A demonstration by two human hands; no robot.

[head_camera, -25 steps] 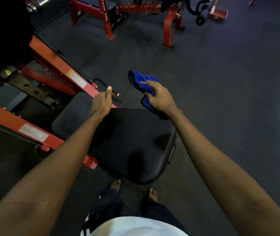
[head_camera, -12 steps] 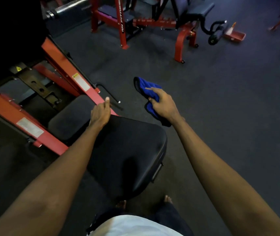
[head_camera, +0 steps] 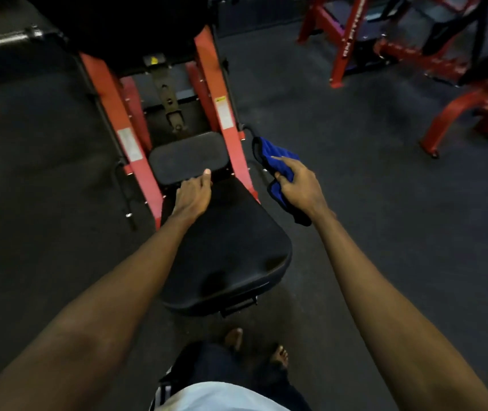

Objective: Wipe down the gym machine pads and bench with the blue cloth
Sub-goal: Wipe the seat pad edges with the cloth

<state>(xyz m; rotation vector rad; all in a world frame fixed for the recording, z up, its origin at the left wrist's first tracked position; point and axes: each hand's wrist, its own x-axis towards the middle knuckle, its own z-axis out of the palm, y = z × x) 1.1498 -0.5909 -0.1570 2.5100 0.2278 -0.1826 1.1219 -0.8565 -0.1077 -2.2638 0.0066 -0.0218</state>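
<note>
The blue cloth (head_camera: 276, 160) is bunched in my right hand (head_camera: 299, 186), which grips it in the air just right of the machine, above the floor. A large black pad (head_camera: 230, 253) stretches from my legs toward the red machine frame (head_camera: 227, 114). My left hand (head_camera: 193, 195) is at that pad's far end, fingers curled over its edge and the thumb pointing at a small black pad (head_camera: 187, 160) between the red rails. The cloth touches neither pad.
Dark rubber floor (head_camera: 370, 232) lies on both sides. More red gym machines (head_camera: 352, 40) stand at the back right, one red leg (head_camera: 468, 111) nearer. A steel bar (head_camera: 2, 41) juts in at the top left. My bare feet (head_camera: 233, 336) are just below the large pad.
The view has swung so the machine now lies straight ahead instead of slanting left. My left hand stays at the pad's far edge and my right hand keeps hold of the cloth.
</note>
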